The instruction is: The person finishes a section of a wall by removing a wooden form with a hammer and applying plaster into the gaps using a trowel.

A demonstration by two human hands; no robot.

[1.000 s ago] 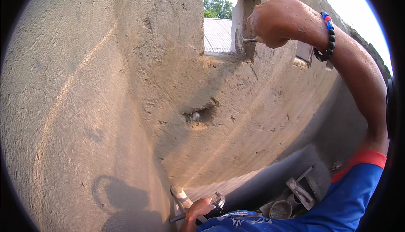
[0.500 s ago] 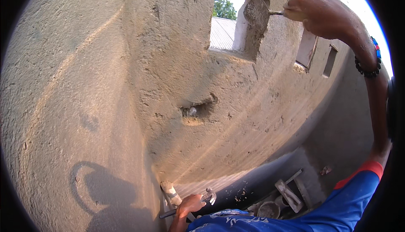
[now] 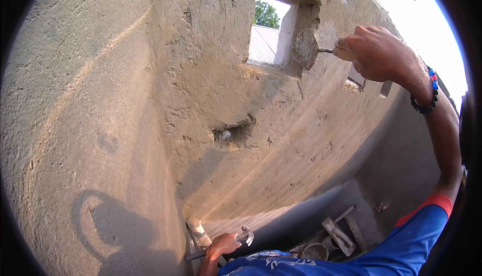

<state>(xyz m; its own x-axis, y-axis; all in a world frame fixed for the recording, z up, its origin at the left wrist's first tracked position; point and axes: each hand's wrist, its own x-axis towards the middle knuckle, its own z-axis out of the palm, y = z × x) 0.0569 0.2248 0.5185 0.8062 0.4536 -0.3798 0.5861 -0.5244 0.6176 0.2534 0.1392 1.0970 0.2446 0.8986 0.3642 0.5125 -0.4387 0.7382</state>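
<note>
The right hand (image 3: 376, 52) is raised, its grip closed around the handle of a trowel (image 3: 307, 49). The trowel blade carries grey mortar and sits at the right jamb of a small square window opening (image 3: 271, 35) in the plastered wall (image 3: 150, 100), touching or just beside the edge; exact contact cannot be told. A beaded bracelet (image 3: 427, 95) circles the right wrist.

The left hand (image 3: 221, 246) is low in the frame, its grip closed on the shaft of a claw hammer (image 3: 236, 240). Just beside it a block (image 3: 198, 231) leans against the wall base.

On the floor below, a round bucket (image 3: 315, 251) stands near a plastering float (image 3: 339, 235); its contents look like grey mortar, but detail is too small to confirm.
</note>
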